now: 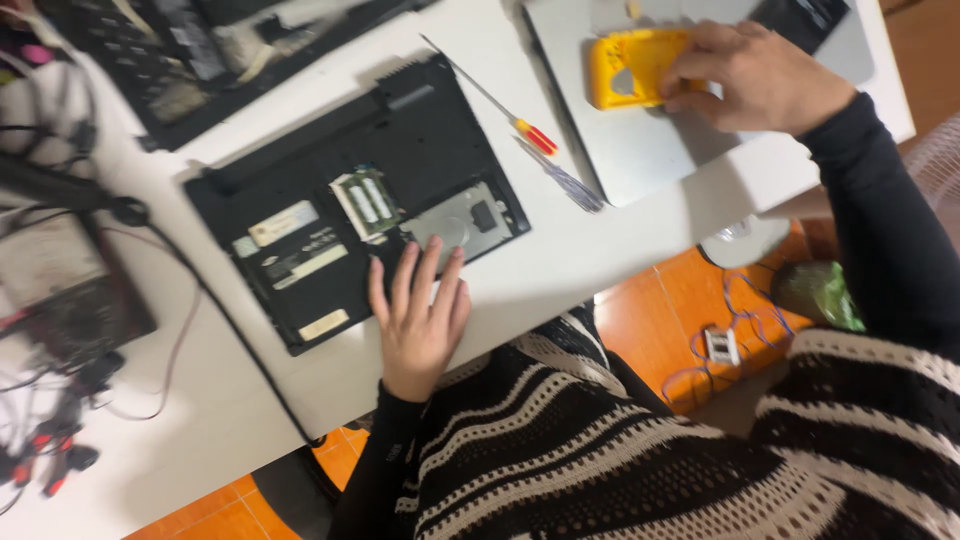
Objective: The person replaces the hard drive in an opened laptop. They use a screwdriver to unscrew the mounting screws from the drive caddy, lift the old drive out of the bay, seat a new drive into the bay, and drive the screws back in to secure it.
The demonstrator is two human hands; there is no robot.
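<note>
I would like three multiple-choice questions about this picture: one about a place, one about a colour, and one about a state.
1. Where does the left hand rest?
A. On the near edge of the open black laptop
B. On the silver laptop
C. On the floor

2. What colour is the case under the right hand?
A. Green
B. Yellow
C. White

3. In what state is the black laptop's underside?
A. Fully covered
B. Open, with inner parts showing
C. Wrapped in plastic

Answers: 1 A, the fingers lie spread on its near edge. 2 B, the case is plainly yellow. 3 B, the memory modules and the drive are uncovered.
</note>
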